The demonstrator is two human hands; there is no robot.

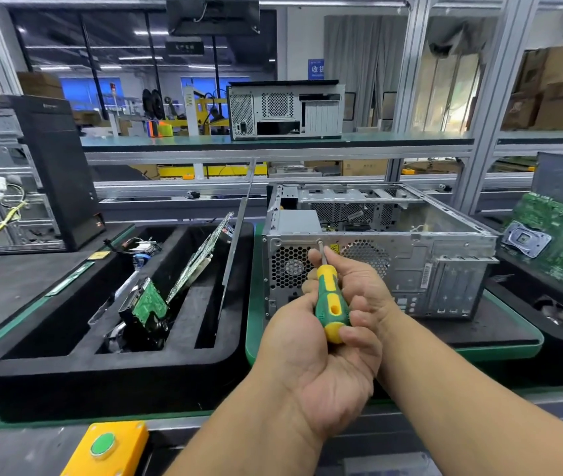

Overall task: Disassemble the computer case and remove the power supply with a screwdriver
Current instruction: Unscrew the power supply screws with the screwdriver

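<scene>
Black foam tray [32, 341] at 9 o'clock holds circuit boards [201, 255]. Centre: left hand [311, 341] and right hand [362, 297] both wrap the green-yellow screwdriver [328, 300], tip on the open computer case [410, 255] rear. Motherboard [555, 242] at 3 o'clock; aluminium-framed shelving [273, 146] at 12.

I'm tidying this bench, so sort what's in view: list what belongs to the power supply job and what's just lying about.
In use:
screwdriver, held by the left hand and the right hand
open case, tip at a screw on its rear
power supply inside it

Lying about:
black tray of pulled parts
motherboard
second case on the shelf
black tower
yellow button box
</scene>
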